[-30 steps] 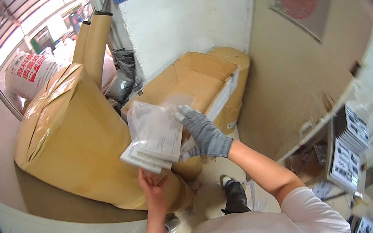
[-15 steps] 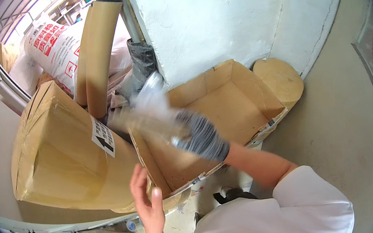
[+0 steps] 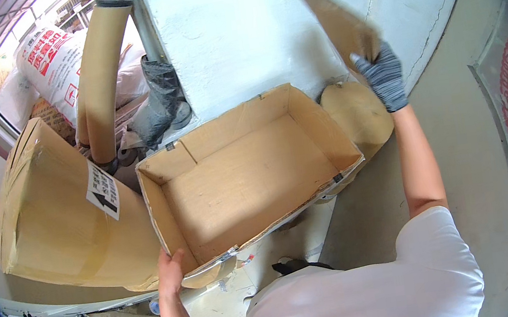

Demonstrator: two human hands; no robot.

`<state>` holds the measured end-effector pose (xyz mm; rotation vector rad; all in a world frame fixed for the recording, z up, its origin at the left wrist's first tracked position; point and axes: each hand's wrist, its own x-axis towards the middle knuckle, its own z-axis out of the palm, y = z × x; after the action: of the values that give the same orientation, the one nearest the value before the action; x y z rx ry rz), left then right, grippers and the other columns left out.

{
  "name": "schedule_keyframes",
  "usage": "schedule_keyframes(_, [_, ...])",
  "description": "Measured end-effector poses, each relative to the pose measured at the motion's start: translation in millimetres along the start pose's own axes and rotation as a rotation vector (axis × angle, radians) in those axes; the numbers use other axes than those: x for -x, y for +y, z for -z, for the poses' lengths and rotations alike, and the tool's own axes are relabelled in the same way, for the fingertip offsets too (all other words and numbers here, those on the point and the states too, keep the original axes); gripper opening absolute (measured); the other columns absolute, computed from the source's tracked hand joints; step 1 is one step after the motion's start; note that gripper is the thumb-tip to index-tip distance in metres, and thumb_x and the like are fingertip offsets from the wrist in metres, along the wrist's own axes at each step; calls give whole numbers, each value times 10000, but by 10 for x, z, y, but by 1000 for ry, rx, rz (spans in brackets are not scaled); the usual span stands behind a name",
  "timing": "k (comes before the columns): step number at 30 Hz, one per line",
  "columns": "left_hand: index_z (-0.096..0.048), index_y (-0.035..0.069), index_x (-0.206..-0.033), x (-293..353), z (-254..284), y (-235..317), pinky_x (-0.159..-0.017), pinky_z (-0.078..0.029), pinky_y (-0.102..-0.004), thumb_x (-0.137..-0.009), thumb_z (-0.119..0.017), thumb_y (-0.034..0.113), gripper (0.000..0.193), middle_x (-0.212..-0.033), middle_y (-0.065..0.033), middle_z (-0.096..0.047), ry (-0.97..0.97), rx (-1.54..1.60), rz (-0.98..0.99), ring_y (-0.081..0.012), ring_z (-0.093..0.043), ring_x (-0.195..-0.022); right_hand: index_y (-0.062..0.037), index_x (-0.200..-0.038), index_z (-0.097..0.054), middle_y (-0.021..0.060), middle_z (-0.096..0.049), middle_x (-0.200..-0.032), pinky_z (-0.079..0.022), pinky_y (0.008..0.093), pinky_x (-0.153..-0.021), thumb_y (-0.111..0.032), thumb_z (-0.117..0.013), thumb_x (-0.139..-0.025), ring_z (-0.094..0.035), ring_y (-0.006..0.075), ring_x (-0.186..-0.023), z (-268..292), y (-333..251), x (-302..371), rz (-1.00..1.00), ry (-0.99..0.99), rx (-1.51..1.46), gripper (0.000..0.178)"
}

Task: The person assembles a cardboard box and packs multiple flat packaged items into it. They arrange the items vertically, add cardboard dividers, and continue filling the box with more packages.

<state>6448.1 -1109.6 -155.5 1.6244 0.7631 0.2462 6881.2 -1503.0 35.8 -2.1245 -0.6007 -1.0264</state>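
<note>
An open cardboard box is seen at the centre of the frame, its inside bare and its flaps folded out. Its lower left corner is gripped by the bare left hand, with the thumb laid over the rim and the fingers hidden under the outer wall. The forearm of that hand enters from the lower edge of the frame.

In the upper right of the frame, a flat piece of cardboard is held up by the right hand, which is covered by a grey knitted glove. The gloved fingers are closed on the lower edge of the piece, which is blurred and stands tilted in front of the pale wall. The piece is well apart from the box rim.

A round-edged brown flap is seen just beside the right end of the box, below the gloved hand.

To the left of the frame, a large parcel wrapped in brown paper is seen touching the left wall of the box, with a white label bearing a black arrow. Behind it, in the upper left, a long cardboard tube is leaned upright, beside a printed white sack. A white short-sleeved shirt is seen at the lower edge.
</note>
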Motion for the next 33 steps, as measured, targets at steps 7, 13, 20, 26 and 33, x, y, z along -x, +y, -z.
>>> schedule_keyframes(7, [-521, -15, -1242, 540, -222, 218, -727, -427, -271, -860, -490, 46, 387, -968, -33, -593, 201, 44, 80, -113, -505, -811, -135, -1200, -589, 79, -606, -1201, -402, 428, -968, -221, -740, -706, -536, 303, -1133, -750, 1441, 680, 199, -411, 455, 523])
schedule_keyframes(13, [-554, -27, -1189, 1004, -286, 64, -692, -424, -256, -910, -471, 34, 298, -903, -19, -599, 354, 127, 119, -82, -502, -774, -194, -1245, -560, 73, -575, -1257, -388, 462, -990, -227, -739, -690, -510, 304, -1180, -1253, 1764, 1084, 187, -542, 584, 584])
schedule_keyframes(20, [-510, -8, -1311, 1409, -414, -80, -845, -462, -289, -919, -493, 33, 394, -1020, -122, -664, 431, -55, -38, -147, -582, -913, -106, -1306, -509, 147, -510, -1368, -365, 428, -1066, -194, -631, -806, -471, 345, -1251, -1333, 2324, 1589, 153, -558, -23, 523])
schedule_keyframes(26, [-427, 73, -1410, 2022, -182, -396, -1039, -422, -397, -774, -503, -105, 665, -1348, -229, -507, 532, -338, -238, -384, -514, -1225, -74, -1396, -427, 90, -495, -1378, -418, 380, -1000, -397, -540, -915, -500, 246, -1211, -615, 1134, 2020, -846, -835, -930, 590])
schedule_keyframes(33, [-473, 54, -1330, 3351, 969, -1471, -1064, -399, -439, -700, -502, -164, 667, -1386, -197, -493, 860, -598, -658, -383, -499, -1260, -122, -1384, -447, 12, -530, -1243, -497, 345, -833, -406, -686, -874, -535, 172, -976, 8, -533, 2890, -728, -1166, -992, 631])
